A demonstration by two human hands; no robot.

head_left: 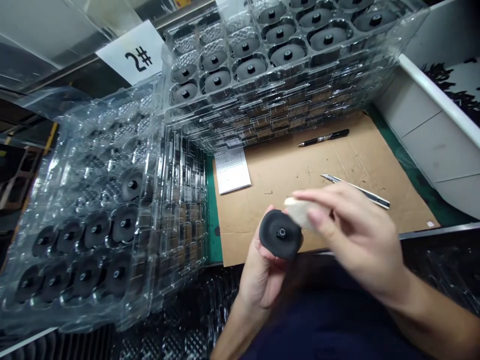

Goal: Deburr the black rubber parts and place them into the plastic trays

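Clear trays [180, 225] holding rows of black discs stand stacked at left. The left hand [262, 272], palm up with fingers curled, cradles one black disc [279, 234] above the cardboard [247, 215], while the right hand [356, 230] pinches a white pad [299, 211] between thumb and fingers against the disc's rim, apparently wiping it. A utility knife [356, 190] and a pen [324, 137] lie beyond.

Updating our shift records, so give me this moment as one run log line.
left hand holds black studded disc | right hand holds white pad at disc rim | beyond: cardboard sheet
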